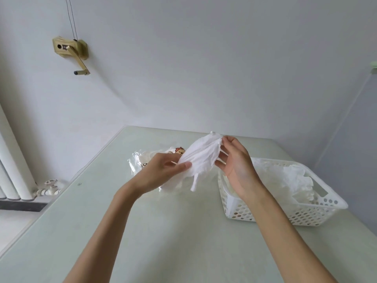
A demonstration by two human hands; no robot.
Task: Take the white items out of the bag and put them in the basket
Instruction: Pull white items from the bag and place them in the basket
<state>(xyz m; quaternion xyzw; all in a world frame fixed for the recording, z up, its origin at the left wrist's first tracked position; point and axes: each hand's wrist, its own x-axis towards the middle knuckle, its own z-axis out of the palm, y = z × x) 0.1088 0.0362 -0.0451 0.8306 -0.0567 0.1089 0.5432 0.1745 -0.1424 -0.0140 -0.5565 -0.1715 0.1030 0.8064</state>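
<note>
A white cloth item (201, 155) with dangling strings is held above the table between both hands. My left hand (161, 173) pinches its lower end between thumb and fingers. My right hand (234, 160) holds its upper end with the fingertips, palm facing left. Behind the left hand lies the clear plastic bag (140, 160) with cartoon prints, with more white material inside it. The white perforated basket (318, 209) stands to the right and holds several white items (293, 180).
The pale green table (142, 231) has its left edge running diagonally, with a radiator (12, 164) and valve (50, 187) beyond it. A brass crank handle (71, 52) is fixed to the wall at upper left.
</note>
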